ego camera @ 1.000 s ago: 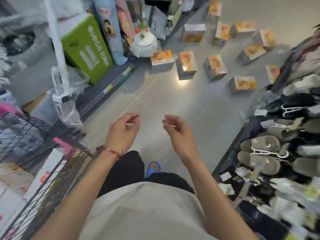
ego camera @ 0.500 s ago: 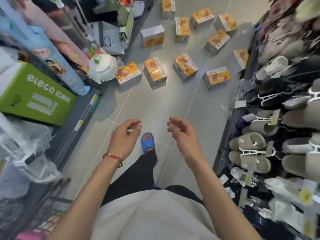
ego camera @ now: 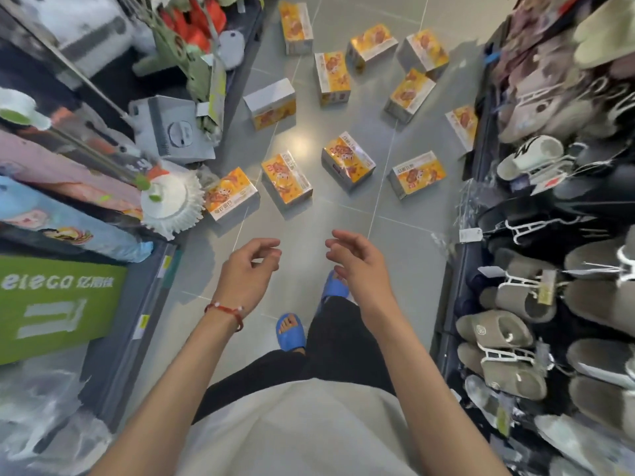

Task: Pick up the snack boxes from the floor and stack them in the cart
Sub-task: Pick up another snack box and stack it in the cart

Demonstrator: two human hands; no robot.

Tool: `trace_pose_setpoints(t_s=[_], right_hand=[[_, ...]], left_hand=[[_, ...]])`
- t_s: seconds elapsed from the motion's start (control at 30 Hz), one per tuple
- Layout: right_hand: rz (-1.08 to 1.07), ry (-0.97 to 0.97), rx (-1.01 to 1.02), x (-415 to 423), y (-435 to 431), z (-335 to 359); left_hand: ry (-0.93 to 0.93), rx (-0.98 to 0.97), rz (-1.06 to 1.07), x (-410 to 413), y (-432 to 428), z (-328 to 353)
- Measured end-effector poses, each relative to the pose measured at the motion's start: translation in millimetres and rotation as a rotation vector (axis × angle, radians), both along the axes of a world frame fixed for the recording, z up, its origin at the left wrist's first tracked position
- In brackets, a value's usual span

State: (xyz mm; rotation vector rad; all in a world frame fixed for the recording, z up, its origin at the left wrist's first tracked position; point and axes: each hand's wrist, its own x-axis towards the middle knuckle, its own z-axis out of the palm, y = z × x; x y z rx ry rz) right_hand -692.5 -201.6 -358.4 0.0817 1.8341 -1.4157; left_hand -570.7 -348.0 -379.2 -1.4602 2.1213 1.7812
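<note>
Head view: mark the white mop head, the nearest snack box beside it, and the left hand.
white mop head (ego camera: 171,204), head view, on its fringed white disc.
nearest snack box (ego camera: 231,197), head view, on its orange printed top face.
left hand (ego camera: 249,274), head view, on its back.

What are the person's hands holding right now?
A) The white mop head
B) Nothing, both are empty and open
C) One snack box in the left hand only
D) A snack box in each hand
B: the left hand and right hand hang open above the bare floor, fingers loosely curled around nothing, with the nearest snack box lying ahead of them untouched.
</note>
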Motion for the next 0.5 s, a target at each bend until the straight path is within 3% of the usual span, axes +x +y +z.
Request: trace_pose_setpoints(t_s=[0.5], right_hand=[[0.071, -0.185, 0.194, -220, -151, -59]], left_hand=[[-0.125, 0.059, 0.032, -213, -145, -50]])
